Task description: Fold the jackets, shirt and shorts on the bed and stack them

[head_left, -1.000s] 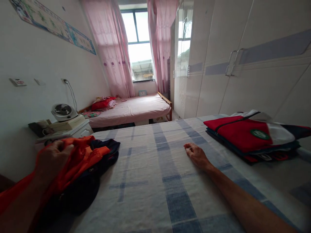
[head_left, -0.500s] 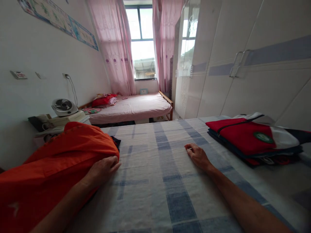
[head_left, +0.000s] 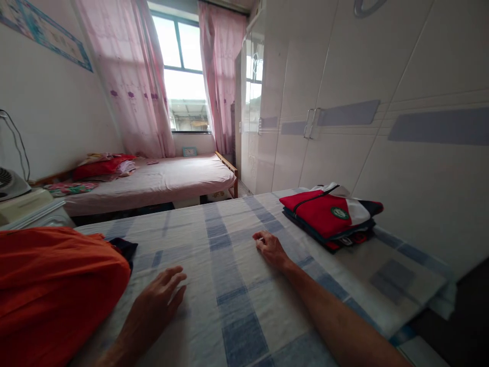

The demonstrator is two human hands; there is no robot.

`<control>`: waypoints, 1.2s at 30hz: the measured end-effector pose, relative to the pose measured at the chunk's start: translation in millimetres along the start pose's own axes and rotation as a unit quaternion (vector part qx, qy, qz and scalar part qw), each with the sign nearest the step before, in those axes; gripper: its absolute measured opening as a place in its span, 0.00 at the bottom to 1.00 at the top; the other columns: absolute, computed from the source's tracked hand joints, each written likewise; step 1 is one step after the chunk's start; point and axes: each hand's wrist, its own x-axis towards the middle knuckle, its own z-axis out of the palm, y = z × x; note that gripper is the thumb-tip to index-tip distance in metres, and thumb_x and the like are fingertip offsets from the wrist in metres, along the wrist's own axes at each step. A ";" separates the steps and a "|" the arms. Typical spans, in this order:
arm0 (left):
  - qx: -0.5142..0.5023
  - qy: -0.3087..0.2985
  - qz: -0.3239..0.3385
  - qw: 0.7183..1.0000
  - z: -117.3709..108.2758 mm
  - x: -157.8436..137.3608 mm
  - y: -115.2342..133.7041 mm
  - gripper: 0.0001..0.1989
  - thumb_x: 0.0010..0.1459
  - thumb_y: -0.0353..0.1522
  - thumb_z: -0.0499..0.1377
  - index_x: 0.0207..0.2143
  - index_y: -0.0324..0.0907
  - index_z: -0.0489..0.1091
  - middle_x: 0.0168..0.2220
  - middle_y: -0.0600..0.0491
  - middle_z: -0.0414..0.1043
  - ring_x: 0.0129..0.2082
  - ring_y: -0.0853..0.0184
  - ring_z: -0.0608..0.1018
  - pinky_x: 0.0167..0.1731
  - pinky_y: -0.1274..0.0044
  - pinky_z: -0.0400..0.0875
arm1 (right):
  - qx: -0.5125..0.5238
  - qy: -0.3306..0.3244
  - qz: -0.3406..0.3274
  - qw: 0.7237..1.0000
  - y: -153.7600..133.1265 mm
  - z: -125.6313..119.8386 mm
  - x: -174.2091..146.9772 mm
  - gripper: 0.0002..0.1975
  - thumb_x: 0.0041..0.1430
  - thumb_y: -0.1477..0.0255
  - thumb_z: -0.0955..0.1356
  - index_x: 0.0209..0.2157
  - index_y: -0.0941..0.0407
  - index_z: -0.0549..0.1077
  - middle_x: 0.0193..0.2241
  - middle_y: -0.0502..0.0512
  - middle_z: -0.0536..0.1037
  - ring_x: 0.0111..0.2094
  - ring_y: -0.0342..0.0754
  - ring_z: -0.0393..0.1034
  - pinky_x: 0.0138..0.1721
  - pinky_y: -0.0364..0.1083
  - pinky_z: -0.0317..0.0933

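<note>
My left hand (head_left: pixel 158 300) hovers over or rests on the blue-and-white checked bedsheet (head_left: pixel 198 265), fingers apart and nothing in them. To its left lies a large orange cloth or garment (head_left: pixel 57 285), with a dark piece of fabric (head_left: pixel 124 248) showing at its far edge. Farther right, my right hand (head_left: pixel 270 250) is at the sheet with its fingers loosely bent, a gap between thumb and forefinger, and no object visible in it. Beyond it on the right sits a stack of folded clothes, topped by a red, white and navy jacket (head_left: pixel 317 211) with a green round badge.
A second bed (head_left: pixel 183 176) with a pink sheet stands by the window, with red bedding (head_left: pixel 103 165) on it. A white wardrobe (head_left: pixel 344 168) lines the right side. A fan (head_left: pixel 11 183) stands at the far left. The sheet's edge drops off at lower right.
The view has turned to the right. My left hand has come away from the orange cloth, its fingers spreading. My right hand stays near the same spot on the sheet.
</note>
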 end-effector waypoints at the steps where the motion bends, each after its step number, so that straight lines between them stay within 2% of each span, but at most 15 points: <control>1: -0.003 -0.005 0.005 1.000 4.0 -1.5 1.1 0.11 0.60 0.37 0.51 0.39 0.47 0.71 0.45 0.50 0.74 0.42 0.63 0.78 0.41 0.73 0.73 | -0.006 0.014 0.004 1.000 -0.7 -7.0 3.8 0.13 0.53 0.77 0.61 0.37 0.56 0.74 0.35 0.52 0.79 0.34 0.43 0.73 0.38 0.42 0.65; 3: -0.015 -0.017 0.003 1.000 7.5 -3.8 -0.3 0.11 0.60 0.37 0.51 0.39 0.47 0.71 0.44 0.50 0.75 0.42 0.63 0.78 0.41 0.73 0.74 | -0.028 0.059 0.018 0.998 0.2 -30.1 15.9 0.15 0.55 0.75 0.60 0.41 0.57 0.73 0.39 0.54 0.78 0.35 0.44 0.72 0.40 0.43 0.65; 5: -0.026 -0.026 -0.009 0.999 7.2 -5.0 -3.5 0.11 0.60 0.37 0.50 0.38 0.47 0.71 0.43 0.50 0.75 0.43 0.63 0.78 0.42 0.73 0.74 | -0.064 0.115 0.034 0.991 6.2 -63.8 31.7 0.17 0.57 0.75 0.59 0.45 0.59 0.71 0.44 0.59 0.75 0.42 0.47 0.71 0.46 0.45 0.63; 8: -0.034 -0.038 -0.027 0.998 5.1 -5.2 -5.6 0.12 0.61 0.36 0.49 0.38 0.47 0.71 0.44 0.50 0.75 0.44 0.63 0.77 0.44 0.72 0.73 | -0.135 0.191 0.069 0.970 28.2 -118.8 50.9 0.19 0.57 0.73 0.59 0.49 0.62 0.68 0.51 0.68 0.69 0.54 0.56 0.61 0.55 0.55 0.53; 10: -0.040 -0.046 -0.039 0.997 4.5 -4.8 -4.8 0.12 0.60 0.36 0.49 0.39 0.47 0.71 0.45 0.50 0.74 0.46 0.62 0.76 0.45 0.71 0.72 | -0.213 0.224 0.138 0.941 49.9 -146.6 55.1 0.21 0.57 0.70 0.61 0.51 0.64 0.66 0.53 0.74 0.65 0.56 0.64 0.56 0.54 0.63 0.50; 12: -0.049 -0.050 -0.049 0.996 4.6 -4.5 -3.4 0.12 0.60 0.36 0.49 0.38 0.47 0.71 0.45 0.50 0.74 0.46 0.62 0.76 0.44 0.71 0.72 | -0.292 0.232 0.216 0.902 72.5 -162.7 52.5 0.23 0.57 0.65 0.62 0.50 0.65 0.67 0.51 0.77 0.66 0.54 0.68 0.58 0.50 0.67 0.52; 14: -0.059 -0.051 -0.055 0.995 4.7 -4.6 -2.2 0.11 0.60 0.36 0.49 0.38 0.47 0.71 0.45 0.51 0.74 0.46 0.63 0.75 0.44 0.72 0.72 | -0.330 0.225 0.253 0.881 91.4 -169.0 47.1 0.22 0.57 0.63 0.62 0.46 0.65 0.69 0.49 0.75 0.68 0.51 0.68 0.62 0.47 0.65 0.56; 18: -0.066 -0.053 -0.056 0.995 3.5 -5.0 -0.2 0.12 0.61 0.35 0.48 0.38 0.46 0.70 0.46 0.51 0.73 0.47 0.63 0.74 0.46 0.73 0.70 | -0.341 0.206 0.239 0.885 109.8 -168.9 40.8 0.16 0.59 0.66 0.60 0.40 0.61 0.72 0.41 0.68 0.74 0.43 0.59 0.69 0.41 0.54 0.60; 23: -0.065 -0.064 -0.068 0.994 1.3 -4.2 2.3 0.12 0.62 0.34 0.47 0.39 0.45 0.70 0.46 0.51 0.72 0.47 0.63 0.74 0.46 0.72 0.69 | -0.350 0.222 0.226 0.881 108.1 -163.0 31.5 0.18 0.63 0.64 0.56 0.43 0.60 0.70 0.36 0.66 0.76 0.35 0.57 0.71 0.33 0.50 0.58; 26: -0.070 -0.067 -0.067 0.993 0.2 -3.0 3.9 0.13 0.62 0.34 0.46 0.39 0.45 0.70 0.46 0.50 0.72 0.46 0.63 0.73 0.46 0.72 0.68 | -0.365 0.211 0.177 0.889 95.6 -152.8 21.1 0.20 0.64 0.62 0.55 0.44 0.60 0.69 0.30 0.64 0.75 0.31 0.55 0.70 0.32 0.49 0.56; 28: -0.078 -0.066 -0.064 0.993 -0.3 -2.4 4.8 0.13 0.62 0.33 0.46 0.38 0.44 0.70 0.45 0.50 0.72 0.46 0.63 0.73 0.46 0.72 0.68 | -0.320 0.192 0.122 0.920 78.9 -141.4 18.0 0.19 0.63 0.62 0.57 0.39 0.59 0.71 0.26 0.60 0.74 0.28 0.53 0.68 0.32 0.49 0.55; 29: -0.083 -0.064 -0.065 0.992 -0.4 -2.2 5.0 0.13 0.62 0.32 0.46 0.38 0.44 0.70 0.45 0.49 0.72 0.46 0.63 0.73 0.46 0.72 0.68 | -0.263 0.190 0.093 0.941 67.6 -134.3 18.8 0.18 0.62 0.61 0.57 0.36 0.59 0.71 0.25 0.58 0.73 0.27 0.51 0.67 0.32 0.48 0.55; 31: -0.097 -0.057 -0.070 0.991 -0.3 -2.2 5.1 0.12 0.61 0.32 0.47 0.37 0.44 0.70 0.44 0.49 0.72 0.46 0.62 0.72 0.46 0.71 0.67 | -0.063 0.206 0.057 0.975 39.7 -118.4 24.9 0.16 0.59 0.60 0.60 0.30 0.57 0.70 0.23 0.54 0.71 0.27 0.48 0.65 0.33 0.47 0.57; 33: -0.119 -0.048 -0.074 0.989 0.3 -2.6 4.5 0.12 0.60 0.31 0.48 0.36 0.43 0.71 0.44 0.49 0.72 0.46 0.62 0.72 0.47 0.71 0.67 | 0.130 0.225 0.042 0.965 5.8 -103.5 35.6 0.14 0.55 0.60 0.63 0.27 0.56 0.69 0.23 0.50 0.70 0.27 0.46 0.64 0.35 0.46 0.59; 36: -0.141 -0.047 -0.076 0.986 1.4 -3.2 2.6 0.11 0.60 0.31 0.48 0.36 0.43 0.70 0.44 0.49 0.72 0.47 0.62 0.72 0.48 0.71 0.67 | 0.313 0.220 0.050 0.922 -52.5 -93.5 53.5 0.09 0.51 0.63 0.65 0.28 0.55 0.67 0.24 0.46 0.70 0.27 0.42 0.65 0.35 0.43 0.63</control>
